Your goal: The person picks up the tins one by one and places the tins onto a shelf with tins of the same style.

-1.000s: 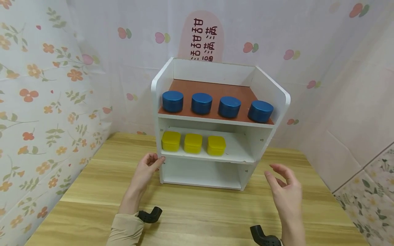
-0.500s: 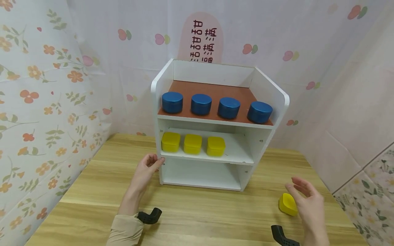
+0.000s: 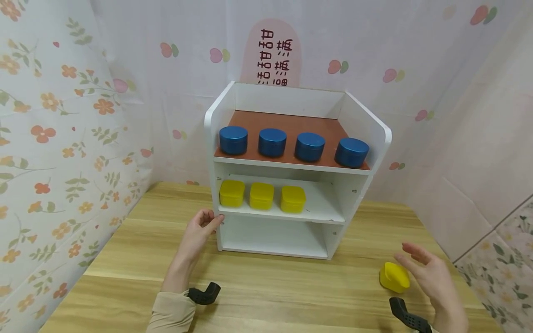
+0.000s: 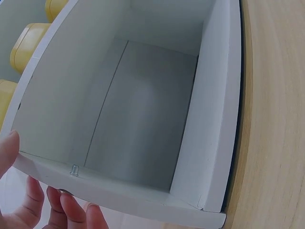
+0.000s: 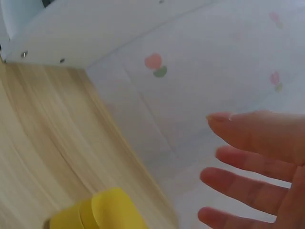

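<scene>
In the head view my left hand (image 3: 199, 233) holds the left side panel of a white shelf unit (image 3: 287, 218). The left wrist view shows the thumb (image 4: 7, 150) on the panel's inner side and the other fingers outside it. My right hand (image 3: 430, 275) is over the table at the right, its fingers apart and nothing between them. Beside it on the table lies a yellow box (image 3: 394, 277) with rounded corners, also seen low in the right wrist view. Three similar yellow boxes (image 3: 261, 196) stand in a row on the middle shelf.
Several round blue tins (image 3: 272, 142) line the front of the brown top shelf (image 3: 287, 121). The wooden table (image 3: 266, 296) runs around the unit. Patterned curtains (image 3: 416, 74) hang behind and at both sides. A black wrist mount (image 3: 204, 293) is strapped to each forearm.
My right hand has moved to the right and nearer the table's front edge. The yellow box on the table, unseen in the oldest frame, now shows. My left hand stays in place.
</scene>
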A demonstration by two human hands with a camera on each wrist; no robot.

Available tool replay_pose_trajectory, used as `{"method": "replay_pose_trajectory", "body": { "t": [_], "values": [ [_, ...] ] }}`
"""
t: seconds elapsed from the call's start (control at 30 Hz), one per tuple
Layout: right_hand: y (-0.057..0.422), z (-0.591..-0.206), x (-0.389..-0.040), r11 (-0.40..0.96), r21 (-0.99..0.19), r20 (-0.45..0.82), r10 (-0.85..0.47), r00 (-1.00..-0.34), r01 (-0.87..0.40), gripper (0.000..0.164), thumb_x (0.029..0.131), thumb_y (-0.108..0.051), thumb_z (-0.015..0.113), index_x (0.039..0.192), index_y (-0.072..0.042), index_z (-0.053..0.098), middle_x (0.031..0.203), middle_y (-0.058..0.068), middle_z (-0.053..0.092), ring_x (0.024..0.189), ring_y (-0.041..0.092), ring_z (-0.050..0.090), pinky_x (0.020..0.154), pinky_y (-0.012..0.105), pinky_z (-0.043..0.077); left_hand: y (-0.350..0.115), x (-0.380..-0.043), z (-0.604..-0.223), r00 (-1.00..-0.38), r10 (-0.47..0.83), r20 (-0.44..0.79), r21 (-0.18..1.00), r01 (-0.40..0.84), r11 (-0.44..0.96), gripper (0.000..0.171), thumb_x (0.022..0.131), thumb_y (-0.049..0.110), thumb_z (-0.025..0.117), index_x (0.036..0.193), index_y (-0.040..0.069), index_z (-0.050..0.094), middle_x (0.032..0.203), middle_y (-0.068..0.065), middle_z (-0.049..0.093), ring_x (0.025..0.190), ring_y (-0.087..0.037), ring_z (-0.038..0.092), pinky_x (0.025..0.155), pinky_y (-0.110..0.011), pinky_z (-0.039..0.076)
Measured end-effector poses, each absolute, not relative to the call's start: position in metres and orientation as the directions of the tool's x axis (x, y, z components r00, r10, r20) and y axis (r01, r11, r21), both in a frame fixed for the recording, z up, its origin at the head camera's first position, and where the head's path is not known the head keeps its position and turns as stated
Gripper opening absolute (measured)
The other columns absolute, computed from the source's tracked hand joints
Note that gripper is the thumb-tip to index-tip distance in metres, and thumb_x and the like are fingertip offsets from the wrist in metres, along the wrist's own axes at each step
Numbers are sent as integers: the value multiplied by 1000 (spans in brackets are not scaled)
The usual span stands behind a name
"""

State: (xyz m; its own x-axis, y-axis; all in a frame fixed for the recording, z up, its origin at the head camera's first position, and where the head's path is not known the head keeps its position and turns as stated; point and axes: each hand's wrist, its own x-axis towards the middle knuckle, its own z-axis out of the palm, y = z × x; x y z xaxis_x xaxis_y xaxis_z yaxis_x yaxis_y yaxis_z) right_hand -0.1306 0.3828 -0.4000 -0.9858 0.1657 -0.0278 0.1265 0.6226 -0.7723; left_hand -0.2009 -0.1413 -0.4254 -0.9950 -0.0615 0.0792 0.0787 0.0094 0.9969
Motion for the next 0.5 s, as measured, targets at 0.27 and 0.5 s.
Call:
{"method": "replay_pose_trajectory", "body": {
  "t": [0.27,0.5],
  "values": [
    [396,-408,-134,687,-710,-167,52,-985,156,81,96,-43,61,150,5,23,148,37,25,128,53,32,90,63,41,-142,-201,-426,-994,-66,82,997,81,12,30,95,21,67,103,1,47,96,-8,51,90,-19,49,80,-32,45],
    [400,-420,-136,709,-685,-220,21,-975,169,82,96,-38,64,150,6,20,145,41,25,125,56,36,89,58,45,-141,-201,-426,-994,-68,90,996,89,12,29,94,20,68,102,1,48,97,-9,52,90,-20,49,81,-34,46]
  ]
}}
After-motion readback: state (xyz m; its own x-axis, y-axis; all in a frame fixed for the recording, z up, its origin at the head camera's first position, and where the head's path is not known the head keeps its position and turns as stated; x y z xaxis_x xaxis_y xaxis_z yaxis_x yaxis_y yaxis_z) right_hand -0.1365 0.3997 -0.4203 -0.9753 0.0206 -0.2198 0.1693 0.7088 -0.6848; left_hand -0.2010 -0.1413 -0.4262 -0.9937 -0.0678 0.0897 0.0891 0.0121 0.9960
